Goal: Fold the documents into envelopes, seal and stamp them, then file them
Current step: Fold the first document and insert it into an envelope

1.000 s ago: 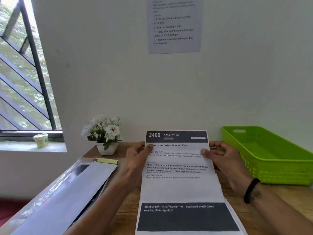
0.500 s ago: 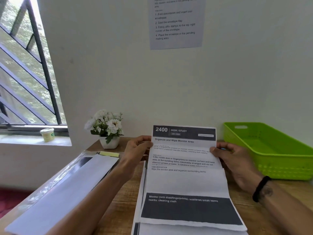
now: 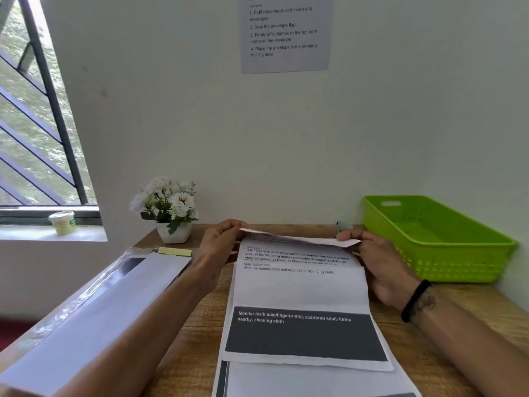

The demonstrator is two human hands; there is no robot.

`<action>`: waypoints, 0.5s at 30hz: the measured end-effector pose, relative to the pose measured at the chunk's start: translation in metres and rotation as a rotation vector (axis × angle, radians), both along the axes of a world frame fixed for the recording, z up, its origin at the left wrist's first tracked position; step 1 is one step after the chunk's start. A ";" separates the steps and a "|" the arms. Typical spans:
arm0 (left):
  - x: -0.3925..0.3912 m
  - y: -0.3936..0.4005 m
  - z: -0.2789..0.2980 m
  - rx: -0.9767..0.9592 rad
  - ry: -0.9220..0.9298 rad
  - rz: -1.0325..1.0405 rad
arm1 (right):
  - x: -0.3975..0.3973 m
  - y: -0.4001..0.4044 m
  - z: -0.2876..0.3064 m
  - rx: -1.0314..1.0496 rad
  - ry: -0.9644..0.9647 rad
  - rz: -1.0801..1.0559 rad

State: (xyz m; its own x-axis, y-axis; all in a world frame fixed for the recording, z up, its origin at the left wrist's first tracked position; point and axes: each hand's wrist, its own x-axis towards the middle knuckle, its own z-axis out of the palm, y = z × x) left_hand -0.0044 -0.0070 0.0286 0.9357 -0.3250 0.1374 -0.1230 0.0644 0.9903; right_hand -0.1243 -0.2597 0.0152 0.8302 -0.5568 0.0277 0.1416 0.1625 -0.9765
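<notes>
Presently, left hand (image 3: 220,242) and right hand (image 3: 372,253) each pinched a top corner of the sheet (image 3: 300,293), first fold begun. Envelopes (image 3: 94,310) unfilled; sealing, stamping, filing outstanding.

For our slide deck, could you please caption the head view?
Both hands fold the top edge of a printed document toward the person on a wooden desk.
</notes>
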 end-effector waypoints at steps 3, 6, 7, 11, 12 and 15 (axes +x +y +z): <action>-0.005 -0.001 0.004 -0.012 0.049 0.048 | -0.002 0.000 0.002 0.051 0.048 0.030; -0.007 0.000 0.007 0.000 0.002 0.042 | -0.005 -0.001 0.005 0.061 0.036 0.066; -0.006 0.000 0.006 0.058 -0.081 0.056 | -0.006 0.000 0.005 0.058 0.035 0.082; 0.001 0.003 -0.004 0.622 -0.700 0.162 | -0.007 0.005 0.003 -0.072 0.017 0.098; 0.001 0.003 -0.006 0.722 -0.822 0.164 | -0.007 0.008 0.001 -0.134 -0.010 0.098; -0.006 -0.001 -0.005 0.774 -0.992 0.081 | -0.005 0.013 -0.005 -0.308 -0.087 0.074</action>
State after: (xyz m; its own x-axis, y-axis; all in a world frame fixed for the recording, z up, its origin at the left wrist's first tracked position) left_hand -0.0106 -0.0079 0.0237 0.5601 -0.5811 0.5905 -0.8104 -0.5323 0.2448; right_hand -0.1295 -0.2467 0.0098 0.8551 -0.4499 0.2577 0.2251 -0.1256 -0.9662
